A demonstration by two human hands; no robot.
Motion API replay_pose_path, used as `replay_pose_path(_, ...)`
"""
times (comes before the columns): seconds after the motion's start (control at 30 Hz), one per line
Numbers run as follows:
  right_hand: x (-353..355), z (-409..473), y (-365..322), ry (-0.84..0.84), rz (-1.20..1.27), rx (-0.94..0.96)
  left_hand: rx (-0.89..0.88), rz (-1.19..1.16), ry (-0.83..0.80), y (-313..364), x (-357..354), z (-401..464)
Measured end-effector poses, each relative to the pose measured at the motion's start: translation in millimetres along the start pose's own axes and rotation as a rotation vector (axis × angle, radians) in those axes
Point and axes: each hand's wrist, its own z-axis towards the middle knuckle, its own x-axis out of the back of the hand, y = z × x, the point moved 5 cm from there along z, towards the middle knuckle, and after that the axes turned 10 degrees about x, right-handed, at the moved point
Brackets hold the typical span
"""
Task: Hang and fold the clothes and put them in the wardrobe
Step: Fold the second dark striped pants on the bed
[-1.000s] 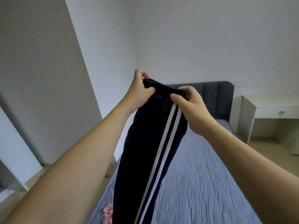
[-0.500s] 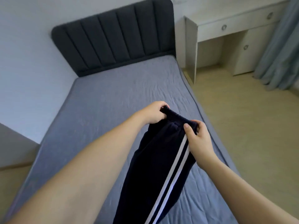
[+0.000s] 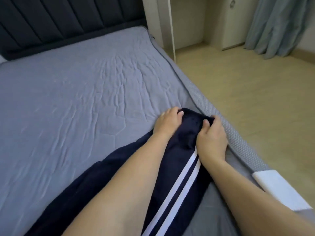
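Note:
Dark navy track trousers [image 3: 177, 169] with two white side stripes lie on the grey bed [image 3: 76, 92], near its right edge. My left hand [image 3: 167, 122] grips the waistband at its left end, fingers curled over the cloth. My right hand [image 3: 212, 138] pinches the waistband's right end, thumb on top. Both hands hold the waistband down against the mattress. The trouser legs run back toward me under my forearms and leave the frame at the bottom.
A dark padded headboard [image 3: 68, 23] stands at the far end of the bed. A white desk [image 3: 163, 19] and a pale blue curtain [image 3: 279, 24] are at the back right, over a wooden floor [image 3: 255, 99]. A white label [image 3: 279, 188] sticks out at the mattress edge.
My hands have come down with the trousers, from held up in the air to laid on the bed by its right edge. My view has tilted down with them.

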Motion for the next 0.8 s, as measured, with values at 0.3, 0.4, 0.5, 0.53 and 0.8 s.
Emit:
replay_pose_path(0.3,18,9,0,-0.044,0.433,-0.114,0.240,0.010,-0.130,-31,58,-41)
replay_pose_path(0.4,26,-12,1,-0.201,0.652,-0.279,0.320,0.049,-0.323,-73,82,-80)
replay_pose_path(0.5,23,-34,-2,-0.371,0.627,-0.266,0.357,0.151,-0.286,-94,95,-107)
replay_pose_path(0.53,23,-36,-6,-0.368,0.633,-0.267,0.358,0.134,-0.227,-94,99,-110)
replay_pose_path(0.8,38,24,-26,-0.073,0.792,-0.130,0.090,0.367,0.441,-31,153,-52)
